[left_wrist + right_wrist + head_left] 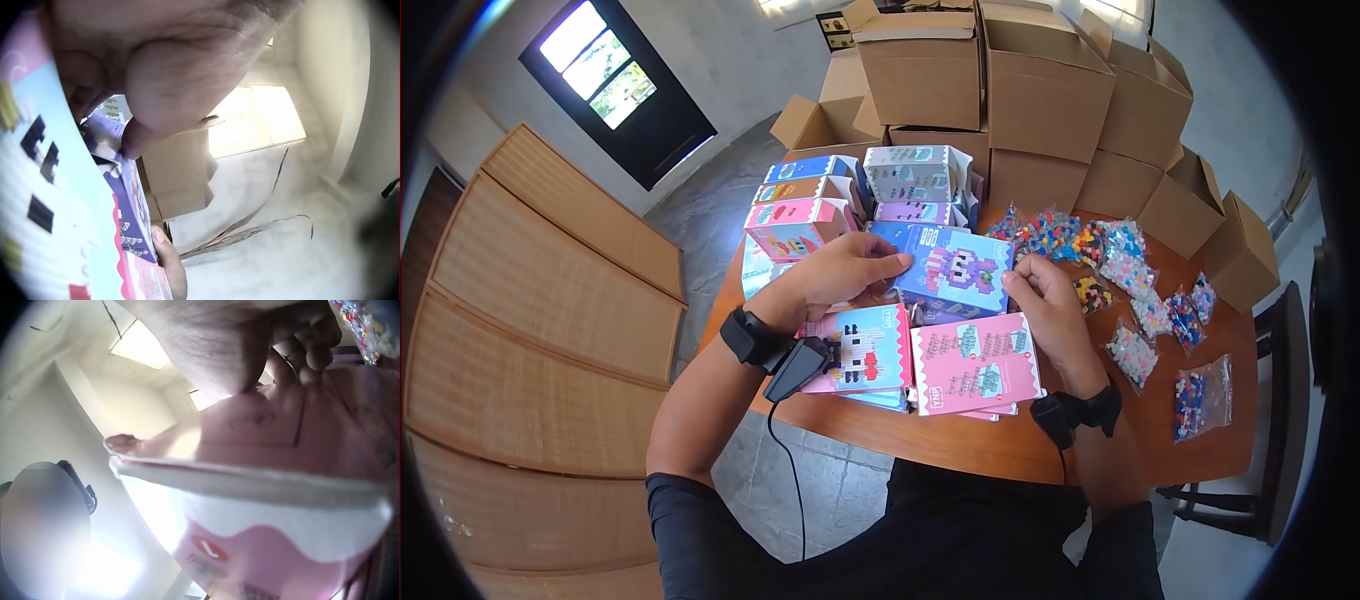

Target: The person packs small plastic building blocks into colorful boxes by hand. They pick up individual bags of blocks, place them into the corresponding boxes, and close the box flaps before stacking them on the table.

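Observation:
Both hands hold a purple-blue toy-brick box (960,268) with a pixel character on its front, tilted above the middle of the table. My left hand (840,272) grips its left side, thumb on the face. My right hand (1052,305) pinches its right edge, thumb in front. In the left wrist view the purple side of the box shows beyond the left thumb. Nearer me lie a light-blue and pink box (885,345) and a pink box (977,365), each on top of other boxes. The pink box fills much of the right wrist view, below the right hand (250,344).
Upright toy boxes (800,215) stand at the table's back left. Bags of small coloured bricks (1135,270) lie along the right. Open cardboard cartons (1050,90) are stacked behind. A folding screen (550,330) stands left, a dark chair (1270,430) right.

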A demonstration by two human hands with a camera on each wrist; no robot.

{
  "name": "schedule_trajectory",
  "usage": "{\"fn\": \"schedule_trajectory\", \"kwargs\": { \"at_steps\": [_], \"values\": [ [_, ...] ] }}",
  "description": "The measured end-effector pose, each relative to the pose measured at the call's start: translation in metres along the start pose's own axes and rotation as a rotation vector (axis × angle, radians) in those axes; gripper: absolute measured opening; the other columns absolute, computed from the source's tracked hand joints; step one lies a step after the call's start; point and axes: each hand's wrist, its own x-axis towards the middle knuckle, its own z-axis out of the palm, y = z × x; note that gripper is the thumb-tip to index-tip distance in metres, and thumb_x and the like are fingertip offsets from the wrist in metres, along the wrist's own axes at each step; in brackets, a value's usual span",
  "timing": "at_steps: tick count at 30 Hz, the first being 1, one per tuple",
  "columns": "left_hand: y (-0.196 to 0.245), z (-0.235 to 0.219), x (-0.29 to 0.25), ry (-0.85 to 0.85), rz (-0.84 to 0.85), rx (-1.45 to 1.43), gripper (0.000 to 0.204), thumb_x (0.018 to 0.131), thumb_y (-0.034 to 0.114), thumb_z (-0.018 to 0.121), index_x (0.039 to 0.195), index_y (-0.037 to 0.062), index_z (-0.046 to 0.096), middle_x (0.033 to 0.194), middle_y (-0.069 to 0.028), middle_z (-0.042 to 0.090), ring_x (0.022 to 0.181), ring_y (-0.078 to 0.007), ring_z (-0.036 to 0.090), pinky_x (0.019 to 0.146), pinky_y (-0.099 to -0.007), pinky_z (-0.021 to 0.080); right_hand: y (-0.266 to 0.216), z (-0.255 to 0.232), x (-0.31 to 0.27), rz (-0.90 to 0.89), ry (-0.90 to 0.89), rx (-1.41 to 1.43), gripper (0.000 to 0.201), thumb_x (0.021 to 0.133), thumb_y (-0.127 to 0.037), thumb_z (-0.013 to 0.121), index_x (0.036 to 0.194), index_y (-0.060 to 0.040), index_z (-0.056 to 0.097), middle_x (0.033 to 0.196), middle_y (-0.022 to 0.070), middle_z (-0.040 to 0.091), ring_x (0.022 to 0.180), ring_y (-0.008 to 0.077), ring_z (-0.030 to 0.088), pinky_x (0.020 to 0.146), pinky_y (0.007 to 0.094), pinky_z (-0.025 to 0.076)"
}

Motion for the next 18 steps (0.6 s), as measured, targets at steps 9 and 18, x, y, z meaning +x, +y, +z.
{"fn": "schedule_trajectory", "kwargs": {
  "at_steps": [9, 18],
  "values": [
    [0.006, 0.003, -0.003, 0.015, 0.022, -0.033, 0.033, 0.093, 0.02, 0.059, 0.112, -0.0062, 0.061, 0.087, -0.005, 0.065, 0.075, -0.0096, 0.061, 0.072, -0.0255, 0.054, -0.011, -0.002, 0.0, 0.012, -0.041, -0.103, 0.024, 0.088, -0.017, 0.06, 0.074, -0.0008, 0.05, 0.064, 0.0023, 0.054, 0.058, 0.0076, 0.053, 0.053, 0.0257, 0.04],
    [0.001, 0.008, 0.001, 0.027, 0.027, 0.005, 0.03, 0.094, 0.018, 0.056, 0.109, -0.0068, 0.063, 0.09, -0.0069, 0.067, 0.077, -0.0101, 0.064, 0.07, -0.0242, 0.054, -0.007, -0.003, 0.002, -0.006, -0.092, -0.146, 0.025, 0.088, -0.019, 0.06, 0.075, 0.0002, 0.05, 0.064, 0.0033, 0.051, 0.06, 0.0093, 0.047, 0.055, 0.0283, 0.038]
  ]
}}
